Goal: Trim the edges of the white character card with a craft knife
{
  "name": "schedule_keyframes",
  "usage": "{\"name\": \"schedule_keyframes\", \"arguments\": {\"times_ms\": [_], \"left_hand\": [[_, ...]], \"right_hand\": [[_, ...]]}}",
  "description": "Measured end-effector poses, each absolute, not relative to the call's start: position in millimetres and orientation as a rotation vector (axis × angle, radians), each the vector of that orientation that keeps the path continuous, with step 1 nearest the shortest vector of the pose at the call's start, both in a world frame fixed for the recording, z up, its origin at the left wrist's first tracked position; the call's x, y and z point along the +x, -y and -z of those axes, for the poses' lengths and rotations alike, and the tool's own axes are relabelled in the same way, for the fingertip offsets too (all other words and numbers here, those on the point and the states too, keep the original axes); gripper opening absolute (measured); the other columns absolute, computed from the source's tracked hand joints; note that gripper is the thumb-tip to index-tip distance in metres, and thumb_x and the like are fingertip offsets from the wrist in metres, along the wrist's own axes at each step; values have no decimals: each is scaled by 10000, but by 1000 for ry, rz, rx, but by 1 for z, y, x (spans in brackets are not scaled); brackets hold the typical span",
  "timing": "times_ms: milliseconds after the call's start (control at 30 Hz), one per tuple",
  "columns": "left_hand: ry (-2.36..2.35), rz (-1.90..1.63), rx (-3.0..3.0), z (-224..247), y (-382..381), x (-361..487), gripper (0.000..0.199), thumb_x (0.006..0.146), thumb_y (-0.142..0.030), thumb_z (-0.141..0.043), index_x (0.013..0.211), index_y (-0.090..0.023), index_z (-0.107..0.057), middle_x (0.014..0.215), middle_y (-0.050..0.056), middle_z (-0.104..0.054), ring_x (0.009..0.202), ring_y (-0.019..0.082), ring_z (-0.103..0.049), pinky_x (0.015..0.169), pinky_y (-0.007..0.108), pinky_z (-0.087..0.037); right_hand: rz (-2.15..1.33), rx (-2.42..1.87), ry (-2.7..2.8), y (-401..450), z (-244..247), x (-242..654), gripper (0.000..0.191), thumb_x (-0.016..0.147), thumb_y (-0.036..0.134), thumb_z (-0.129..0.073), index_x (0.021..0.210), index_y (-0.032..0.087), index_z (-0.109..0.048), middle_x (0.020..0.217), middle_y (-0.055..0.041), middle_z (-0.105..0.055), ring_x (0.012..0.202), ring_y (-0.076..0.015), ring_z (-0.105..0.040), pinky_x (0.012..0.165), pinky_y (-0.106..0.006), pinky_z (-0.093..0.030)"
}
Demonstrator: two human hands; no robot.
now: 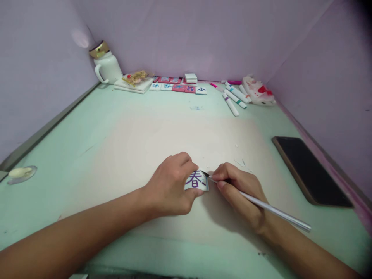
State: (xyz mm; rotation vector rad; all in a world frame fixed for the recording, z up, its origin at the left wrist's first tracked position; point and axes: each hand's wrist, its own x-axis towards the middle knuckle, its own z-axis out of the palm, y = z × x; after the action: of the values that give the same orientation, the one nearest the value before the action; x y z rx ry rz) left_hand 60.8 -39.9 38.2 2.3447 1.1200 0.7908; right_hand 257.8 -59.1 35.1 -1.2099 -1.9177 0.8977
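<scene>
A small white tile [195, 179] with a purple character lies near the middle of the table. My left hand [174, 182] pinches it by its upper and lower edges, between fingers and thumb. My right hand [240, 190] is closed on a silver craft knife [274, 210], whose handle slants down to the right. The dark blade tip is at the tile's upper right corner. A thin dark line shows along the tile's right side.
A dark phone [310, 170] lies at the right. Along the back are a white mug [109, 68], lettered tiles [178, 87], markers [230, 104] and a red-stained white object [258, 91]. Small shavings [243, 162] lie beyond my right hand. A clear lid-like item [22, 174] is at the left.
</scene>
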Motion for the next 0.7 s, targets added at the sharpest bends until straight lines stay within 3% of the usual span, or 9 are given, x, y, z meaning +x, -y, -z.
{"name": "schedule_keyframes", "arguments": {"times_ms": [700], "left_hand": [[-1128,-790,2337,-39,41,61,188,720,-225,-655,872,-117,-633,876,106,-589,753,212,-560,651,350,-487]], "right_hand": [[-991,-1202,1857,57,-34,260,165,826,101,-415,724,222,-461,652,49,-502,590,-125,-438,540,-257,-310]]}}
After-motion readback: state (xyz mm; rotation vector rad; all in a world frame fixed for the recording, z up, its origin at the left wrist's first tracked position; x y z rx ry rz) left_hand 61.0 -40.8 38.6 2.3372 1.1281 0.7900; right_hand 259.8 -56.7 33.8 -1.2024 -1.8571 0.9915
